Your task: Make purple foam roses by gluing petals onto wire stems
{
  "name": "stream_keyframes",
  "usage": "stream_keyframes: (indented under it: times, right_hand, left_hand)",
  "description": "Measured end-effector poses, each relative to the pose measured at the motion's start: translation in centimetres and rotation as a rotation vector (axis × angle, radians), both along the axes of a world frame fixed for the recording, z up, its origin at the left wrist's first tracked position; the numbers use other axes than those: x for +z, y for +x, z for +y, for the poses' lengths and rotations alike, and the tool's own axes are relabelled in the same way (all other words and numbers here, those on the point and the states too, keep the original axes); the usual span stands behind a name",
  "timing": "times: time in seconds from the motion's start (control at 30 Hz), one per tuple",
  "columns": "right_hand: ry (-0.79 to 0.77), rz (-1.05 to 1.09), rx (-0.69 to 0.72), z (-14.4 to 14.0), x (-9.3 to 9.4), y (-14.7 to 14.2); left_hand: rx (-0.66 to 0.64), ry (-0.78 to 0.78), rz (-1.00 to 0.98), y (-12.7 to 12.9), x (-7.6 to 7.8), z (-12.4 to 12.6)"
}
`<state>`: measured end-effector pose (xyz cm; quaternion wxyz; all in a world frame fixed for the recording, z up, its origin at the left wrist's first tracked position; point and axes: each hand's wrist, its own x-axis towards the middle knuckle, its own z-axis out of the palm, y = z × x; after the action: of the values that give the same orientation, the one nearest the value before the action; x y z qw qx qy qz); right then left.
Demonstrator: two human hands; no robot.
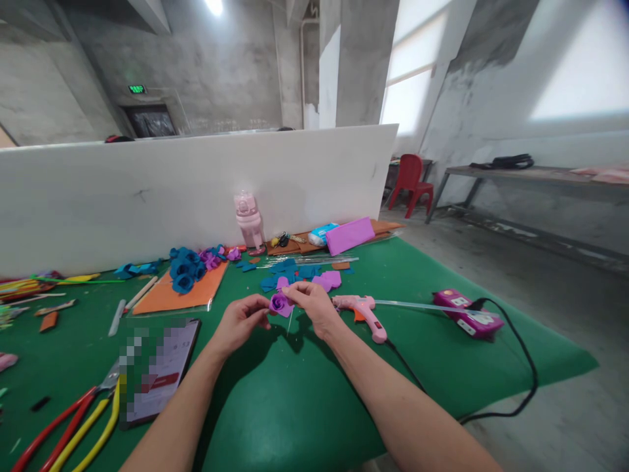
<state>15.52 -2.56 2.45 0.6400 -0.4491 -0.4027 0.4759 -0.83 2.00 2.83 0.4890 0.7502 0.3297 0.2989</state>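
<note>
Small purple foam rose (280, 303) on thin wire stem, just left of pink glue gun (361, 309). Left hand (240, 322) and right hand (314, 305) both pinch it. Likely light, soft, crushable; grip at base.

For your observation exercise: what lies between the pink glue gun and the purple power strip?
In the head view, only a thin clear glue stick spans from glue gun to power strip, over green mat.

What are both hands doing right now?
Left hand: closed, pinching the purple paper rose.
Right hand: closed on the same rose from above.
</note>
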Motion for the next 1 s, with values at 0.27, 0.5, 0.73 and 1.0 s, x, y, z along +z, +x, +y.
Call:
stream_keyframes:
  times: [0.27, 0.5, 0.73, 1.0]
  right_hand:
    - [-0.025, 0.072, 0.106, 0.28, -0.21, 0.05]
    - [0.033, 0.054, 0.09, -0.11, 0.21, 0.01]
    - [0.016, 0.012, 0.041, 0.02, -0.02, -0.04]
    - [-0.075, 0.273, 0.119, 0.38, -0.12, 0.3]
  left_hand:
    - [0.0, 0.012, 0.008, -0.09, 0.49, -0.3]
    - [-0.041, 0.02, 0.031, -0.12, 0.41, -0.23]
    - [-0.061, 0.007, 0.034, 0.1, 0.48, -0.43]
    - [0.142, -0.014, -0.168, -0.11, -0.34, 0.2]
